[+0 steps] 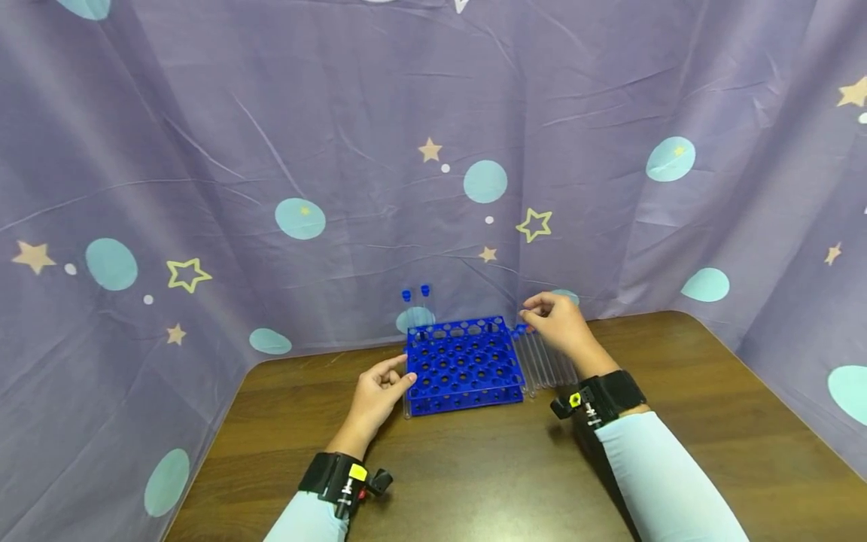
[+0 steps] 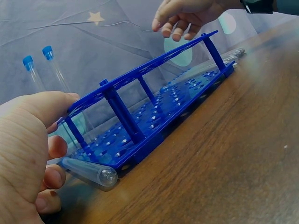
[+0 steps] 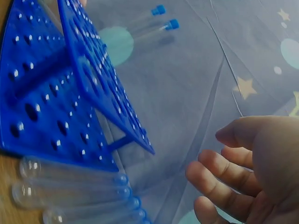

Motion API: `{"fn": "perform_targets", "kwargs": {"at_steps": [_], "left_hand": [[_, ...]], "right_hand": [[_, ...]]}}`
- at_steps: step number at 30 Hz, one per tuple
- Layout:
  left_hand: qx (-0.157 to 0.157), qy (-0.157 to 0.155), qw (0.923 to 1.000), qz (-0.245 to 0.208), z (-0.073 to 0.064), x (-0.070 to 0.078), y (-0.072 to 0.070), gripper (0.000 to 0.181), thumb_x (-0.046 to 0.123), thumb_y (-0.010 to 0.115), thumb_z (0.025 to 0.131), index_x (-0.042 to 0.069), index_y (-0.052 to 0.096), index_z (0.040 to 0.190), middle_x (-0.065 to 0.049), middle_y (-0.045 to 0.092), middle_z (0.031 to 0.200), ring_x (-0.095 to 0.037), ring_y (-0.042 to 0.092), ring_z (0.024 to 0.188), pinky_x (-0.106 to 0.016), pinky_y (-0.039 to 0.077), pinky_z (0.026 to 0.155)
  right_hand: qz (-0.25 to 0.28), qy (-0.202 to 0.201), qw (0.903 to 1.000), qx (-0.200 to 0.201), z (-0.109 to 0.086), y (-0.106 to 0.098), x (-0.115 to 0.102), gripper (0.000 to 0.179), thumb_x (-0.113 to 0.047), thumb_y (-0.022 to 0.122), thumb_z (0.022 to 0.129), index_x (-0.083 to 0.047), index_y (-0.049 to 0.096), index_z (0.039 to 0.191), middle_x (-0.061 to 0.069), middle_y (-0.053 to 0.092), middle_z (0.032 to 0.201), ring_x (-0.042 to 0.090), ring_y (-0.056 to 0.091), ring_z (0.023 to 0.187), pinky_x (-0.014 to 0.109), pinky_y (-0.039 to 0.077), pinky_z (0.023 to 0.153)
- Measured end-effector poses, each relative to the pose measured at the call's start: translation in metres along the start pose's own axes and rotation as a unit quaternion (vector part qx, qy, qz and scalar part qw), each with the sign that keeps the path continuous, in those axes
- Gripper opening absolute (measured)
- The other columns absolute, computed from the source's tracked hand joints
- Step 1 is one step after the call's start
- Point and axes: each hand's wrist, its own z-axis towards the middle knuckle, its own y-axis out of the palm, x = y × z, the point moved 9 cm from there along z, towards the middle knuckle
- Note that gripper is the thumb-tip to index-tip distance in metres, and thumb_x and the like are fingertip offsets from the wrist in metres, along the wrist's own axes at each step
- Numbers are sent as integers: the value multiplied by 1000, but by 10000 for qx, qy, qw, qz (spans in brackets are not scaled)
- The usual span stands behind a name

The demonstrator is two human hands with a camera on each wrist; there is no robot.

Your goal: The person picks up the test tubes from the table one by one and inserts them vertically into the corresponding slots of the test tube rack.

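A blue test tube rack (image 1: pixel 463 361) stands on the table, with two blue-capped test tubes (image 2: pixel 58 70) upright at its back left corner. My left hand (image 1: pixel 376 395) holds the rack's left side, thumb on the top plate's edge and a fingertip beside it. Below those fingers, a clear test tube (image 2: pixel 91 171) lies along the rack's left side. My right hand (image 3: pixel 238 172) hangs in the air past the rack's right end, fingers loosely bent, nothing between them. Under it, several capped test tubes (image 1: pixel 542 361) lie side by side on the table, right of the rack.
The brown wooden table (image 1: pixel 467 474) ends at a purple curtain (image 1: pixel 379 150) with stars and teal spots, close behind the rack. Black camera straps sit on both wrists, and the right forearm (image 1: pixel 664 467) stretches over the table's right half.
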Motion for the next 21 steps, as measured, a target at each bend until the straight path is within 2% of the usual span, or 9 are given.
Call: {"fn": "perform_targets", "kwargs": {"at_steps": [5,11,15,21], "left_hand": [[-20,48,10000,47,1,3,0,51,16,88,101,1,73,148,3,54,78,-7,46,65,-24,43,69],[27,4,10000,83,0,2,-1,50,16,87,102,3,73,148,4,55,77,-6,45,64,-24,42,66],[-16,-33,9999,118,-1,-1,0,51,15,87,101,2,73,148,5,55,77,-5,45,64,-23,42,64],[-11,9,9999,130,0,-1,0,51,16,87,102,1,72,148,5,55,77,-5,44,64,-22,41,64]], "right_hand": [[-552,77,9983,196,1,-10,16,30,-28,74,111,-5,77,129,18,85,109,41,82,97,43,64,79],[-1448,95,9876,601,1,-26,40,36,-38,74,110,-4,80,122,19,83,113,38,79,100,57,63,89],[-1458,183,9874,595,-1,-32,53,36,-35,74,109,-1,80,120,21,82,113,40,79,104,60,62,95],[-1341,381,9897,327,-1,-35,68,35,-26,68,107,2,78,125,25,79,122,45,75,113,62,60,101]]}}
